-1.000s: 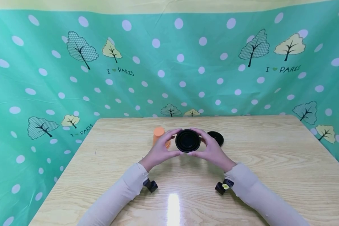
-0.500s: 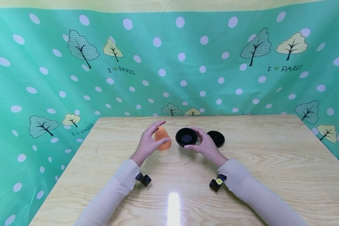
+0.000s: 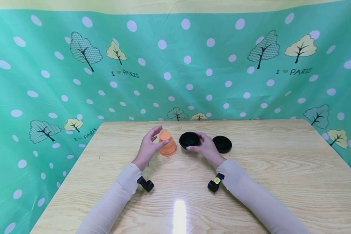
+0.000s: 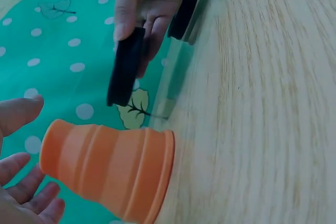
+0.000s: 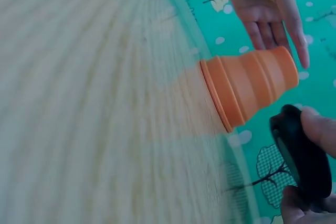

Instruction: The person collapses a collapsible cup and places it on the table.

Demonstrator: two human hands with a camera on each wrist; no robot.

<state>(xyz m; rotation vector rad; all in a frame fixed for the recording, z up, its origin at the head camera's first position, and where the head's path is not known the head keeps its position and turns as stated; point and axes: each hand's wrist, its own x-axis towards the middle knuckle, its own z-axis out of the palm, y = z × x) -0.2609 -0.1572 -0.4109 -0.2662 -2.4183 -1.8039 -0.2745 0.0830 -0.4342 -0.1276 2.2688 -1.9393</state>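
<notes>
An orange collapsible cup (image 3: 168, 148) stands upside down on the table, its wide rim down and its ribbed side extended. My left hand (image 3: 147, 148) is just left of it, thumb and fingers spread about its narrow top; in the left wrist view a gap shows between the thumb and the cup (image 4: 110, 169). To the cup's right, my right hand (image 3: 207, 149) pinches a black collapsible cup (image 3: 189, 139), folded flat, by its right side. The left wrist view shows this black cup (image 4: 126, 69) held edge-on, above the tabletop.
A round, shallow black dish (image 3: 222, 144) lies on the table right of my right hand. The wood-grain table (image 3: 275, 169) runs back to a green dotted cloth (image 3: 152, 65). Small black cameras (image 3: 147, 185) sit on both wrists.
Both hands held the black cup before; the left hand has let go and moved left to the orange cup. The right hand has lowered the black cup slightly and tilted its face upward.
</notes>
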